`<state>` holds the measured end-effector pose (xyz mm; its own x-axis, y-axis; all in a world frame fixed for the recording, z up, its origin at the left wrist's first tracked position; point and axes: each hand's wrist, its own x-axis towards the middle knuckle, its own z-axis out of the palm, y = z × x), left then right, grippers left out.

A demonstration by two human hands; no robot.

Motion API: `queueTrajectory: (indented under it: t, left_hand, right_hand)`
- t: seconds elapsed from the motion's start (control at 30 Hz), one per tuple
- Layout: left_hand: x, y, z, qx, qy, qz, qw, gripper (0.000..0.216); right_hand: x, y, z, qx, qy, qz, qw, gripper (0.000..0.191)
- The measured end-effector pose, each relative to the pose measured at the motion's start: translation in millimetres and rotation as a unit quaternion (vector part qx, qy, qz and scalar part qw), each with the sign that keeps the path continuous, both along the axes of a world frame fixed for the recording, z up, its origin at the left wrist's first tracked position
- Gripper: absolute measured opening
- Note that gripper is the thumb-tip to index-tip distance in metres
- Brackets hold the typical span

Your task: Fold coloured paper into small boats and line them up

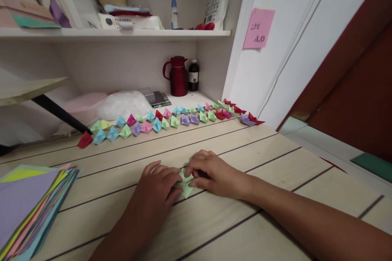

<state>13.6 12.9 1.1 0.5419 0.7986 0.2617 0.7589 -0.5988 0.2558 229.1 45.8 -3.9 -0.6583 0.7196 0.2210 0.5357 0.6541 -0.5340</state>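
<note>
A small piece of folded light green paper lies low over the wooden table, between both hands. My left hand pinches its left side with thumb and fingers. From the right, my right hand has its thumb and curled fingertips closed on the paper's other side. The fingers cover part of the folds, so its full shape is hidden. Rows of small folded paper boats in red, blue, green, purple, pink and yellow stand along the table's far edge.
At the left lies a stack of coloured paper sheets. Behind the boats, a shelf unit holds a dark red jug, a dark bottle and a clear plastic bag. A pink note sticks to the white side panel.
</note>
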Motion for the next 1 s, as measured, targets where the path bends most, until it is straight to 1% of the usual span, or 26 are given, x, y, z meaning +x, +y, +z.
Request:
queueTrajectory:
  t: [0.13, 0.23, 0.3, 0.4, 0.43, 0.5, 0.57, 0.73, 0.83, 1.0]
  left_hand:
    - [2, 0, -5.7, 0.044, -0.02, 0.002, 0.999, 0.015]
    - [4, -1, -8.1, 0.046, -0.04, 0.035, 0.998, 0.014]
    - [6, -1, -8.2, 0.007, -0.061, 0.082, 0.995, 0.013]
    - [5, 1, -7.0, -0.083, -0.106, 0.152, 0.979, 0.012]
    - [5, 1, -6.3, -0.106, -0.119, 0.166, 0.973, 0.014]
    - [4, 2, -4.5, -0.128, -0.134, 0.18, 0.966, 0.017]
    - [4, 1, -2.9, -0.129, -0.14, 0.181, 0.965, 0.019]
    - [7, 0, -3.4, -0.111, -0.131, 0.187, 0.967, 0.019]
    - [11, -1, -6.6, -0.086, -0.113, 0.194, 0.971, 0.018]
    - [16, -5, -10.7, -0.057, -0.077, 0.207, 0.974, 0.014]
  right_hand:
    - [0, -1, -3.0, 0.013, -0.003, -0.012, 1.0, 0.02]
    - [1, -2, -6.5, 0.023, 0.006, -0.005, 1.0, 0.017]
    - [0, -2, -8.6, 0.026, 0.019, -0.003, 0.999, 0.012]
    - [-3, -5, -9.4, 0.03, 0.031, -0.025, 0.999, 0.007]
    - [-5, -6, -9.0, 0.03, 0.032, -0.036, 0.998, 0.005]
    - [-8, -8, -7.4, 0.029, 0.032, -0.055, 0.998, 0.002]
    - [-11, -10, -5.6, 0.028, 0.032, -0.066, 0.997, 0.002]
    - [-15, -12, -3.0, 0.033, 0.021, -0.086, 0.996, 0.009]
    - [-17, -13, -2.5, 0.043, -0.009, -0.096, 0.994, 0.006]
    - [-21, -14, -3.9, 0.076, -0.061, -0.098, 0.99, 0.015]
